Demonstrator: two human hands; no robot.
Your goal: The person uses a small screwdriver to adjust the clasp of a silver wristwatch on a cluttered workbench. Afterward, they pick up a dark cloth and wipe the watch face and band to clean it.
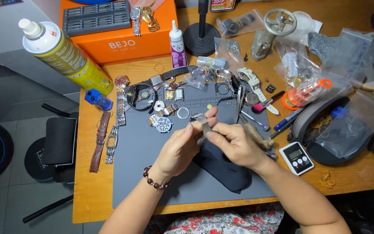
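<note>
Both my hands meet over the grey work mat. My left hand, with a bead bracelet on the wrist, pinches a small metal watch part from the left. My right hand grips the same piece from the right, fingertips touching it. Under the hands lies a dark blue cloth. A watch face and several small watch cases lie on the mat just above left of my hands.
A yellow spray can lies at the far left, an orange box behind it. Watch straps rest left of the mat. A white timer, pens, plastic bags and a dark oval case crowd the right side.
</note>
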